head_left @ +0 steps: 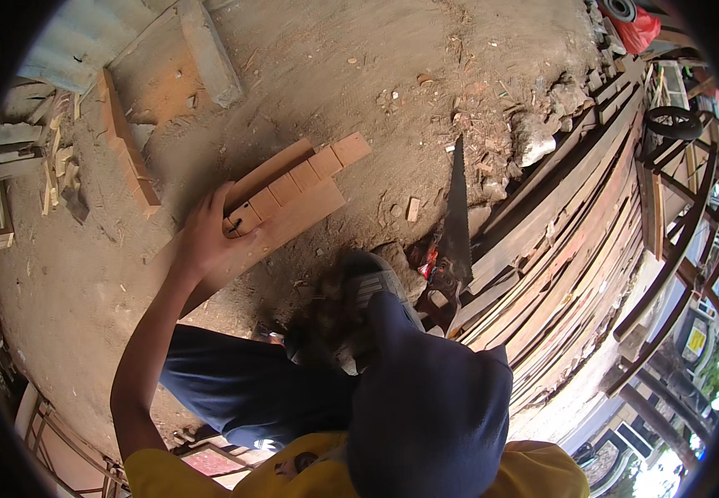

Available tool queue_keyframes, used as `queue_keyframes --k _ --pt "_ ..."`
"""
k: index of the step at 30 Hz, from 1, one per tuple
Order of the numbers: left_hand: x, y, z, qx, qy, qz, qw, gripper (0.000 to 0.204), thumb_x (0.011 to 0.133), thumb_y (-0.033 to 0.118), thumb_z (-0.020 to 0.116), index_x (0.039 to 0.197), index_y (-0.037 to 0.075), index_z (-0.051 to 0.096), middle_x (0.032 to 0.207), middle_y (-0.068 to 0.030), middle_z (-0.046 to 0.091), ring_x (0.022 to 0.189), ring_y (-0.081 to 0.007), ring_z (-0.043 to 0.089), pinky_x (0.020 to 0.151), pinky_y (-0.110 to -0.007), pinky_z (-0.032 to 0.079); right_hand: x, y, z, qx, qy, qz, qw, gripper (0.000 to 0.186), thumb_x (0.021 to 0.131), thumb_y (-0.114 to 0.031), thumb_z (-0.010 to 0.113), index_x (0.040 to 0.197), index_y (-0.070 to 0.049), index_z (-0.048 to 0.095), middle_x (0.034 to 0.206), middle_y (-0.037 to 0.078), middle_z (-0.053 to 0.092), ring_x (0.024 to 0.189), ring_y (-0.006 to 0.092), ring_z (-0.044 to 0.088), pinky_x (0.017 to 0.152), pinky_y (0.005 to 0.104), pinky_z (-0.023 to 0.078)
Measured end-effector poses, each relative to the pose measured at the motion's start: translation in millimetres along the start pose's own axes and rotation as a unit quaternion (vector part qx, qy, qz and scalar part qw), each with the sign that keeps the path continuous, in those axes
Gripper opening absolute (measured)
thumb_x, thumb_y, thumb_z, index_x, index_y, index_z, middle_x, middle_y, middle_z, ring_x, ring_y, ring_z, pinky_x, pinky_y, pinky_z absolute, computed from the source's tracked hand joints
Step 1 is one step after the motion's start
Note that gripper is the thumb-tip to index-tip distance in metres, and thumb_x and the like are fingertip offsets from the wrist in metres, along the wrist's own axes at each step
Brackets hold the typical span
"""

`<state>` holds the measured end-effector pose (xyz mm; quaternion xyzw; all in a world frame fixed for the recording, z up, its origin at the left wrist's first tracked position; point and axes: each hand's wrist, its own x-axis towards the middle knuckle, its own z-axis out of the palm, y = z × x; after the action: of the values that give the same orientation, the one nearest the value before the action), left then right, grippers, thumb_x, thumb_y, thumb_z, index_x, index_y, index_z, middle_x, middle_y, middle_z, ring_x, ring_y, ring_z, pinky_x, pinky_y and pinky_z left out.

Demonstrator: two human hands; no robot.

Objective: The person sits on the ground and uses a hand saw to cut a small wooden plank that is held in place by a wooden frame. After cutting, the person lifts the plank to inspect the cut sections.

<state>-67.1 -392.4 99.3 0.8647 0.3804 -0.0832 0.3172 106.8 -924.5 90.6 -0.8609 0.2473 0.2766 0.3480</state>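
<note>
Left hand (pixel 206 236): pressed flat on the plank's near end, fingers (pixel 217 202) spread and not clasping anything, seemingly to pin the wood to the ground.
Wooden plank (pixel 281 224): lies on the dirt, running away from the fingertips toward the upper right.
Short wood blocks (pixel 297 178): a row of squarish reddish-brown offcuts set edge to edge on the plank, starting just beyond the fingertips (a thinner strip runs alongside them).
Handsaw (pixel 457 224): well right of the fingers, blade leaning on stacked planks (pixel 567 216).
Right hand: out of sight; its grip cannot be told.
</note>
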Motion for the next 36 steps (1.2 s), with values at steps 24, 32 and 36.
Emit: queue_keyframes --k 24,32,36 --pt "10 -4 16 -0.055 0.008 0.013 0.998 0.083 0.069 0.017 0.081 0.137 0.004 0.035 0.125 -0.0232 0.052 0.115 -0.0346 0.055 0.094 -0.042 0.047 -167 22 101 -0.080 -0.378 0.122 0.914 0.030 0.087 -0.030 0.059 0.099 -0.005 0.069 0.081 0.016 0.068 0.074 0.0243 0.067 0.077 0.0399 0.050" --pt "13 -17 26 -0.117 0.001 0.030 0.993 0.078 0.072 0.011 0.078 0.136 0.001 0.035 0.123 -0.0210 0.052 0.113 -0.0313 0.056 0.093 -0.039 0.047 -90 49 61 -0.179 -0.179 0.132 0.958 0.031 0.086 -0.033 0.060 0.098 -0.006 0.070 0.080 0.017 0.069 0.073 0.0262 0.068 0.079 0.0421 0.050" --pt "11 -18 25 -0.094 -0.001 0.018 0.995 0.079 0.073 0.011 0.078 0.137 0.002 0.033 0.124 -0.0207 0.052 0.114 -0.0311 0.054 0.095 -0.038 0.045 -55 59 46 -0.249 -0.110 0.128 0.954 0.032 0.085 -0.034 0.060 0.098 -0.007 0.070 0.079 0.018 0.069 0.073 0.0271 0.068 0.080 0.0432 0.050"
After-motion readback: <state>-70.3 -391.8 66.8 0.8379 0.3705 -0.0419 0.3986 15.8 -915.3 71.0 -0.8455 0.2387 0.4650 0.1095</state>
